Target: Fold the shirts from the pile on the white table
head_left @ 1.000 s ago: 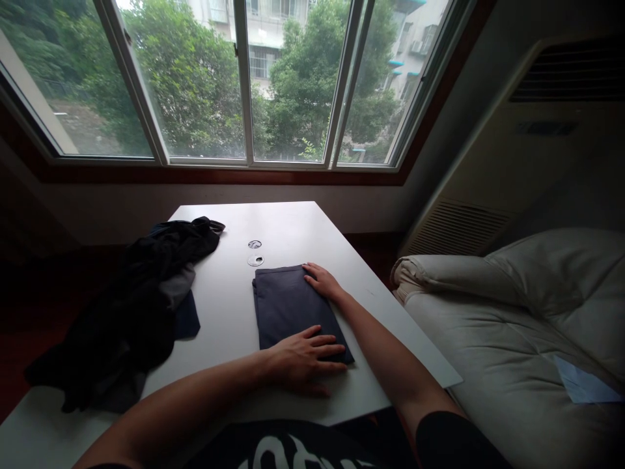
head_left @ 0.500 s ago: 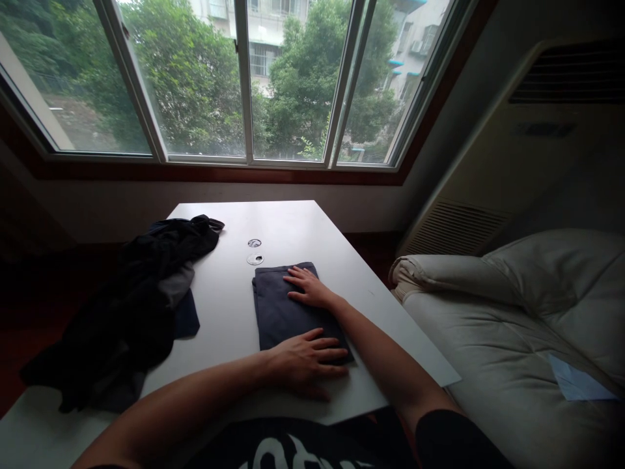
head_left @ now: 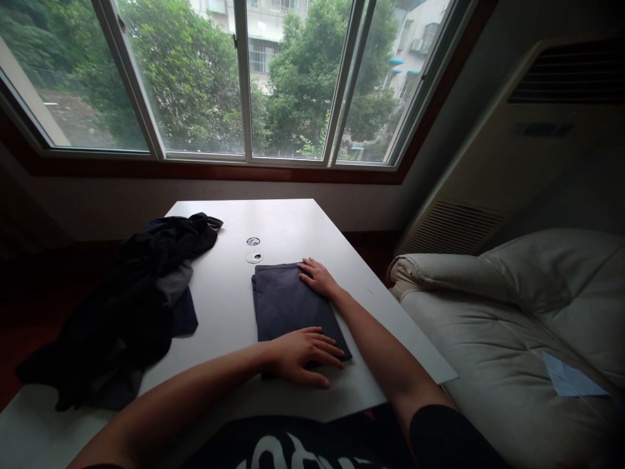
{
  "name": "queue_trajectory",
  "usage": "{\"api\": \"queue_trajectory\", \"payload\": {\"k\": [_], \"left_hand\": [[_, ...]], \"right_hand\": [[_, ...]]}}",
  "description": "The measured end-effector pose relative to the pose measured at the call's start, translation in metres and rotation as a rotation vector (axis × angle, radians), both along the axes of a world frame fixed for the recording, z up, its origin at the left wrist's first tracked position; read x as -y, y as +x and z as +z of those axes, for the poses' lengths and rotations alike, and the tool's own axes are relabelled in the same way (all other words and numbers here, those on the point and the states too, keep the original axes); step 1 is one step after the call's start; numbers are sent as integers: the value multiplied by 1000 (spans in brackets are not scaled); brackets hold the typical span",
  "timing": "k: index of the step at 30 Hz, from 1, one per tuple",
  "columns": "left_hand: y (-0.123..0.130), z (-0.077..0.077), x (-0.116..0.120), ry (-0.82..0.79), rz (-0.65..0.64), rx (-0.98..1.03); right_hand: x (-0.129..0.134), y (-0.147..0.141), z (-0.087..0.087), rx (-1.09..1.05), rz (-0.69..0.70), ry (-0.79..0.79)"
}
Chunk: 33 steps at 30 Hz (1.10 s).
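A dark grey-blue folded garment [head_left: 286,303] lies flat on the white table [head_left: 219,306]; which kind of garment it is I cannot tell. My left hand [head_left: 307,357] rests over its near edge, palm down, with the fingers spread toward the right. At the garment's far right corner lies my right hand [head_left: 318,277], fingers stretched out and touching the cloth. Neither hand grips anything. Part of the near edge is hidden under my left hand and forearm.
A heap of dark clothes [head_left: 122,299] covers the table's left side, with a navy piece [head_left: 185,314] poking out. Two round fittings [head_left: 254,258] sit in the tabletop beyond the garment. To the right stands a pale sofa [head_left: 488,326] with a light blue sheet [head_left: 573,376] on it.
My right hand has slid right, from on top of the garment to its far right edge. My left hand has shifted slightly, its thumb now further from the table's near edge.
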<state>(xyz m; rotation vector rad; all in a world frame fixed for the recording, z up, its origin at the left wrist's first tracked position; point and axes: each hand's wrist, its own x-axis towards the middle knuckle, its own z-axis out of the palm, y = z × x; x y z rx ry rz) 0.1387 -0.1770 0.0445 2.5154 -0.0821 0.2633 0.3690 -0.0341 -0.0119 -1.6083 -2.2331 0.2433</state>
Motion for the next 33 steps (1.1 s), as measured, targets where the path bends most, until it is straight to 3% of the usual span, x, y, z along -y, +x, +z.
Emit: {"api": "queue_trajectory", "payload": {"k": [3,6,12,16,22,28,30,33], "left_hand": [[1,0,0,1,62,78],[-1,-1,-11,70,232,128],[-29,-19,-76,305,687,-23],[-52,-38,-116,292,923,-230],[-68,-51,-142,284,1020,-305],[-79,-58,-155,305,1259,-269],[-81,-58,-156,272,1305,-282],[-81,-58,-157,248,1319,-278]], "right_hand": [[-6,10,-5,-22,-121,41],[-10,18,-9,-52,-159,90],[-12,24,-9,-122,-165,141],[-7,19,-2,-119,-126,161],[12,-7,19,-104,51,195],[35,-45,23,-51,270,102],[37,-49,19,21,276,12],[30,-40,14,96,137,-78]]}}
